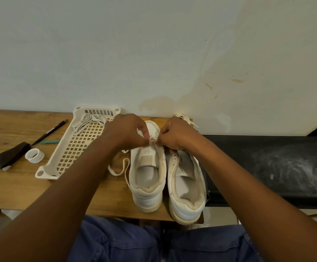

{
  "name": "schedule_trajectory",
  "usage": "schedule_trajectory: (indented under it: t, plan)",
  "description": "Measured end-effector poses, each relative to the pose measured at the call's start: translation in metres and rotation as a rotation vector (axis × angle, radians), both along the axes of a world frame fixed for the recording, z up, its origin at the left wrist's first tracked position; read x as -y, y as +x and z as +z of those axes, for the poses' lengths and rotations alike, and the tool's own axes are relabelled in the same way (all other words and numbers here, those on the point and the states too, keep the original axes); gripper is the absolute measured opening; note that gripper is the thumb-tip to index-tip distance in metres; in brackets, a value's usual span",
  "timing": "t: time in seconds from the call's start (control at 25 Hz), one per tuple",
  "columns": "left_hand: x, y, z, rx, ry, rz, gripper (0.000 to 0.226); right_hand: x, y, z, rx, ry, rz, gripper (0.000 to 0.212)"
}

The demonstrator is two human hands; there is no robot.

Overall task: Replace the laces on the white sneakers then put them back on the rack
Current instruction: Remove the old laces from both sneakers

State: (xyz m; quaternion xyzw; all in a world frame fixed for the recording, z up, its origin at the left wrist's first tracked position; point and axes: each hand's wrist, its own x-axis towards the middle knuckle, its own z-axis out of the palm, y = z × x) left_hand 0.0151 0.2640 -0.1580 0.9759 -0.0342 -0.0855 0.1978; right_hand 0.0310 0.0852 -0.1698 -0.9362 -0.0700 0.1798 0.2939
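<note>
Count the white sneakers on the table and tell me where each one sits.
2. The left sneaker stands beside the tray, its lace pinched by both hands. The right sneaker stands against it, at the table's right edge. No others are visible.

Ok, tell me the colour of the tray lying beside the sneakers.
The tray is cream-white plastic with a lattice base, seen in the head view.
</note>
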Motion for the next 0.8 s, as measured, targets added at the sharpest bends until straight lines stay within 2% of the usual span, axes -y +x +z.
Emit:
schedule_trajectory:
  t: [0.08,0.16,0.28,0.44,0.52,0.6,0.68,0.8]
  plan:
    - [0.008,0.002,-0.003,0.017,0.046,0.018,0.015,0.0,0.001,-0.002,0.003,-0.002,0.003,0.015]
    - [0.003,0.003,0.0,0.039,0.011,0.065,0.01,-0.001,0.001,-0.002,0.008,-0.009,0.007,0.016]
    - [-0.018,0.003,0.008,0.126,-0.036,0.227,0.009,-0.001,0.002,-0.003,0.013,-0.02,0.022,0.018]
    - [-0.033,-0.001,0.013,0.085,0.049,0.374,0.007,-0.001,0.002,-0.005,0.025,-0.035,0.028,0.021]
    - [-0.034,0.001,0.011,0.041,0.053,0.34,0.005,-0.001,0.003,-0.005,0.021,-0.042,0.029,0.021]
    - [-0.028,0.002,0.007,-0.022,-0.034,0.203,0.004,-0.001,0.004,-0.006,0.019,-0.041,0.023,0.021]
    - [-0.015,0.001,0.004,-0.056,-0.094,0.06,0.012,-0.002,0.003,-0.005,0.02,-0.034,0.024,0.021]
    - [0.002,0.001,-0.001,-0.018,-0.003,0.042,0.018,-0.001,0.002,-0.003,0.014,-0.037,0.033,0.018]
